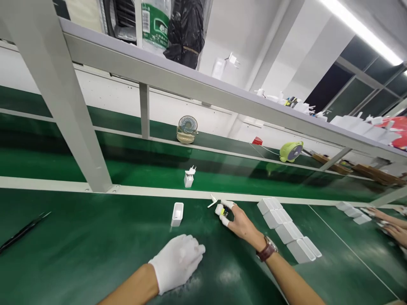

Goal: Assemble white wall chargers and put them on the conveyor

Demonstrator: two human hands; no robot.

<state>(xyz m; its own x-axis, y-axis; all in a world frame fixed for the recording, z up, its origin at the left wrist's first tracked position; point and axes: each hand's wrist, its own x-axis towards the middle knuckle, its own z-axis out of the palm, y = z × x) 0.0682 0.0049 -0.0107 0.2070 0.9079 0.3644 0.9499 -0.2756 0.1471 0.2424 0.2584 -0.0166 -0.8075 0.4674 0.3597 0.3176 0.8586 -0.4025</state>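
My right hand (240, 222), with white covers on its fingertips and a watch at the wrist, pinches a small charger circuit board (224, 211) between thumb and finger. The board bears a yellow part and a white block. Just left of it lies a white plug piece with a thin pin (212, 201). My left hand (179, 263), in a white glove, rests palm down on the green work surface, fingers laid out to the right with nothing visible in them. Beyond it stands an open, hollow white charger case (177, 214).
Several white cases (286, 228) sit in a row to the right. A white charger with prongs (189, 177) stands on the green belt behind the pale rail (159, 192). Tweezers (25, 231) lie far left. A shelf post (68, 97) rises nearby. Another person's hands (389, 222) are at right.
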